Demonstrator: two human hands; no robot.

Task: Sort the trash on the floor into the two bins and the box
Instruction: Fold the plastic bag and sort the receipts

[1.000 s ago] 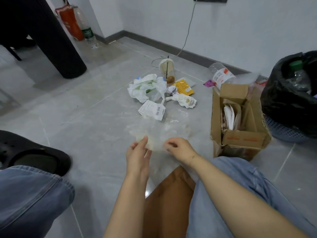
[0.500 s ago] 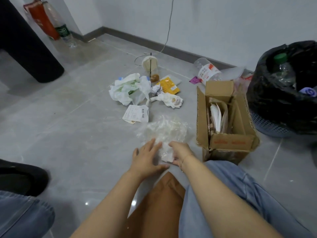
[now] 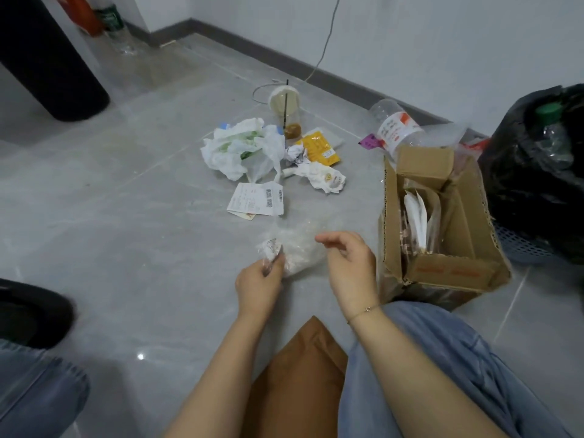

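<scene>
My left hand [image 3: 259,279] grips a crumpled clear plastic bag [image 3: 295,248] low over the floor in front of me. My right hand [image 3: 347,263] hovers just right of the bag, fingers loosely curled, holding nothing. Beyond lie a receipt [image 3: 256,199], a white plastic bag [image 3: 243,147], crumpled paper [image 3: 325,177], a yellow sachet [image 3: 319,150] and a drink cup with a straw [image 3: 286,105]. The open cardboard box [image 3: 448,270] with wrappers inside stands at my right. A bin lined with a black bag [image 3: 537,172] holds a plastic bottle.
A clear bottle with a red label [image 3: 395,128] lies behind the box. A black cylinder [image 3: 53,64] stands far left, with a bottle [image 3: 117,30] by the wall. A cable [image 3: 325,42] hangs down the wall. My knees and a brown paper bag [image 3: 300,374] fill the foreground.
The left hand has closed on the clear bag and bunched it up. The right hand has let go and lifted to the right. The camera view shifted left and closer.
</scene>
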